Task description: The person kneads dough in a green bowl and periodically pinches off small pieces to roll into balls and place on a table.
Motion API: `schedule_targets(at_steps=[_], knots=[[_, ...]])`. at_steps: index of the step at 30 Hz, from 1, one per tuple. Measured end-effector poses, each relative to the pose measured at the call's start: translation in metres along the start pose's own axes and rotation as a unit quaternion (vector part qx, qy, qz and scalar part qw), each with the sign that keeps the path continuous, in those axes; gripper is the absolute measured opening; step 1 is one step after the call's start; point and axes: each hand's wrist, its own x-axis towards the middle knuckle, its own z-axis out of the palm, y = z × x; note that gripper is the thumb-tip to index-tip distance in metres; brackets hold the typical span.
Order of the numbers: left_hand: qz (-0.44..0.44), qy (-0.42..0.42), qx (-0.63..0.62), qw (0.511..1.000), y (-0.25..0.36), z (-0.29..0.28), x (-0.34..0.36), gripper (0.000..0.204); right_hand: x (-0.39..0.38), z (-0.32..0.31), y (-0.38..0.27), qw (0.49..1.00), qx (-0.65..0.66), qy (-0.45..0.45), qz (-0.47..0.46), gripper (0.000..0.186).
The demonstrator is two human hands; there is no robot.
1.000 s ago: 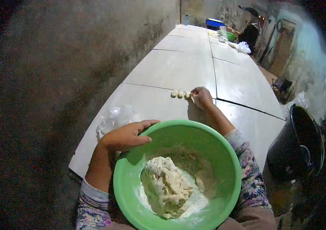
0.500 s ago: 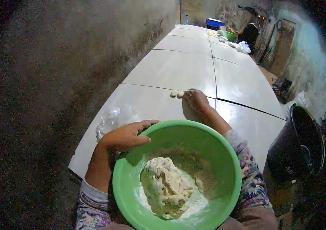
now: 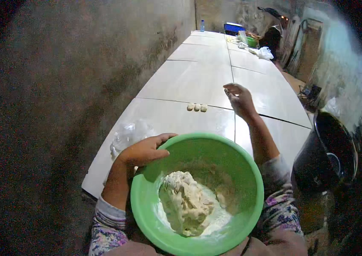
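Note:
A green plastic basin (image 3: 249, 170) stands close in front of me, tilted so that its inside shows. In it lies a lump of pale, sticky dough (image 3: 186, 198) with loose white flour (image 3: 219, 219) around it. My left hand (image 3: 144, 151) grips the basin's far left rim, thumb on the inside. Beyond the basin, my right hand (image 3: 241, 100) is raised over the table with its fingers loosely bent and apart, flour on them and no dough seen in it. To its left, three small dough balls (image 3: 196, 107) sit in a row on the table.
The long white tiled table (image 3: 189, 81) runs along a grey wall. A clear plastic bag (image 3: 132, 134) lies by my left forearm. A black bucket (image 3: 317, 158) stands at the right. At the far end are a bottle (image 3: 202, 25), a blue crate (image 3: 233, 28) and a dark-clothed person (image 3: 270, 39).
My right hand has let go of a third dough ball beside the other two, then lifted away to the right. My left hand keeps its hold on the basin.

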Motion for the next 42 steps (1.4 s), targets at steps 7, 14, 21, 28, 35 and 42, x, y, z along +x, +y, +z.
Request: schedule_targets(at_steps=[7, 14, 21, 28, 35, 42], knots=[[0.013, 0.036, 0.01, 0.999, -0.006, 0.008, 0.008, 0.055, -0.085, -0.067, -0.152, 0.958, -0.057, -0.275, -0.065, 0.016], [0.071, 0.041, -0.034, 0.996, -0.017, 0.022, 0.005, 0.053, -0.184, -0.02, -0.175, 0.881, -0.103, -0.454, -0.09, 0.03], [0.03, 0.109, 0.062, 0.992, -0.006, 0.035, -0.01, 0.053, -0.191, -0.011, -0.168, 0.782, -0.181, -0.595, -0.039, 0.038], [0.07, 0.122, 0.031, 0.99, -0.031, 0.039, -0.009, 0.051, -0.201, -0.008, -0.15, 0.825, -0.089, -0.555, -0.056, 0.021], [0.163, 0.211, 0.239, 0.934, -0.013, 0.045, -0.014, 0.047, -0.203, -0.018, -0.171, 0.783, -0.131, -0.593, -0.137, 0.032], [0.212, 0.206, 0.338, 0.894, 0.0, 0.052, -0.022, 0.036, -0.215, -0.013, -0.166, 0.782, 0.156, -0.547, 0.257, 0.028]])
